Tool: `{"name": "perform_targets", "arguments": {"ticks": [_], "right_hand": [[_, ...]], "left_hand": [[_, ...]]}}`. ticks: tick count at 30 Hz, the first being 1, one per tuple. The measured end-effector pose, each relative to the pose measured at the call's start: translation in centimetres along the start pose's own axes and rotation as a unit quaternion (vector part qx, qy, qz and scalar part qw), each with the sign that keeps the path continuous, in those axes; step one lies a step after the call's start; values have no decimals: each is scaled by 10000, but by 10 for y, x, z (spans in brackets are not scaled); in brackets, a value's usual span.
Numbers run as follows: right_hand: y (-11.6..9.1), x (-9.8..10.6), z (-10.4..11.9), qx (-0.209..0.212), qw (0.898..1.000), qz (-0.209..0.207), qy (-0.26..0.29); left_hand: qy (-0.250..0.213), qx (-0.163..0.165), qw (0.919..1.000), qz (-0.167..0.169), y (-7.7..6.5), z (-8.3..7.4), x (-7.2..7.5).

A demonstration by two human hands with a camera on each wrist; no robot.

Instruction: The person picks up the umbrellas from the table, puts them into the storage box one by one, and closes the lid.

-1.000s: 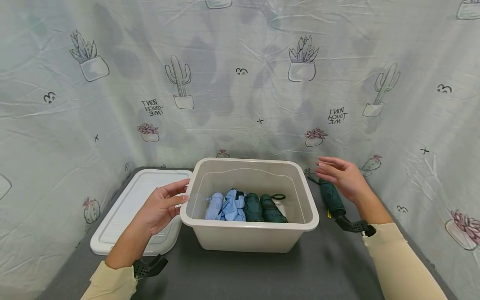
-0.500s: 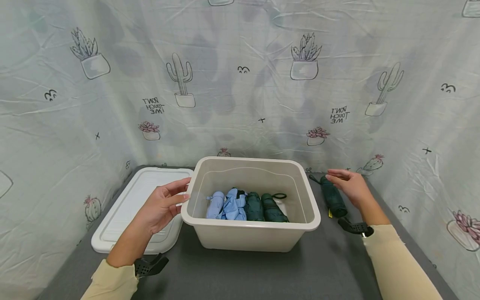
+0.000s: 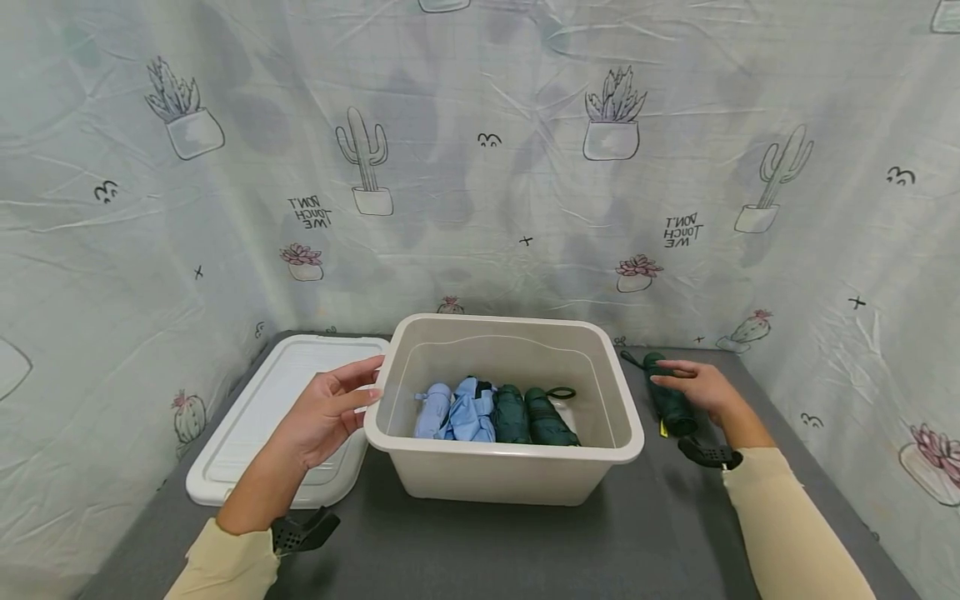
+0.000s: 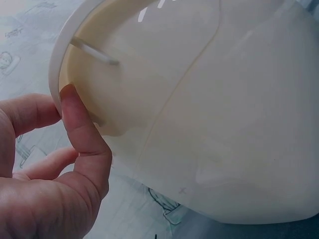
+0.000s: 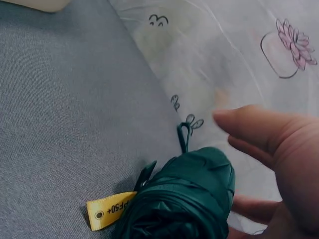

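Observation:
My left hand [image 3: 326,417] pinches the left rim of a beige plastic storage bin [image 3: 495,475]. In the left wrist view, the fingertips [image 4: 70,97] lie right at that rim. Inside the bin lie two light blue folded umbrellas [image 3: 432,410], one rather crumpled, and two dark green ones [image 3: 547,421]. To the right of the bin, another dark green folded umbrella [image 3: 670,404] lies on the grey table. My right hand [image 3: 705,390] hovers over its right side, fingers and thumb spread apart. The right wrist view shows this umbrella [image 5: 194,184] with a yellow tag [image 5: 108,210] and a wrist loop.
A white lid [image 3: 262,417] lies flat on the table [image 3: 480,550] left of the bin, partly behind my left arm. A curtain [image 3: 495,192] printed with cacti hangs along the back and both sides.
My right hand has come down and slightly right toward the green umbrella beside the bin. The left hand stays at the rim. The head view has shifted slightly.

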State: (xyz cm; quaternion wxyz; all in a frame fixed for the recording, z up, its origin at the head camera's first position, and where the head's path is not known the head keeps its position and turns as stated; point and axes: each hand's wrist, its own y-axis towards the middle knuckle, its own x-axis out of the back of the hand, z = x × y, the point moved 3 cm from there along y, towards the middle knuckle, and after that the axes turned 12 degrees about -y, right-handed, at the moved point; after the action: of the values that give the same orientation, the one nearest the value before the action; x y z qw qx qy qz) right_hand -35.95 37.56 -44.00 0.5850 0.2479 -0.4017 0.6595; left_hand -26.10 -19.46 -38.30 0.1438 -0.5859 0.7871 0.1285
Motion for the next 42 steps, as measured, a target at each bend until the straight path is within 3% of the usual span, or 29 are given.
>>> {"name": "perform_targets", "arguments": {"ticks": [9,18,28,42], "right_hand": [[5,0,-17,-149,9995,262,-83],[9,-4,-23,-101,9979,-66,-644],[12,-11,-28,-306,9989,75,-335],[17,-10,-26,-326,9992,-46,-243]], "left_hand": [[-98,7,9999,82,2,3,-2],[-86,-33,9999,132,-1,5,-2],[-59,-58,9998,174,-5,2,-3],[-43,-2,9999,93,0,0,-2]]}}
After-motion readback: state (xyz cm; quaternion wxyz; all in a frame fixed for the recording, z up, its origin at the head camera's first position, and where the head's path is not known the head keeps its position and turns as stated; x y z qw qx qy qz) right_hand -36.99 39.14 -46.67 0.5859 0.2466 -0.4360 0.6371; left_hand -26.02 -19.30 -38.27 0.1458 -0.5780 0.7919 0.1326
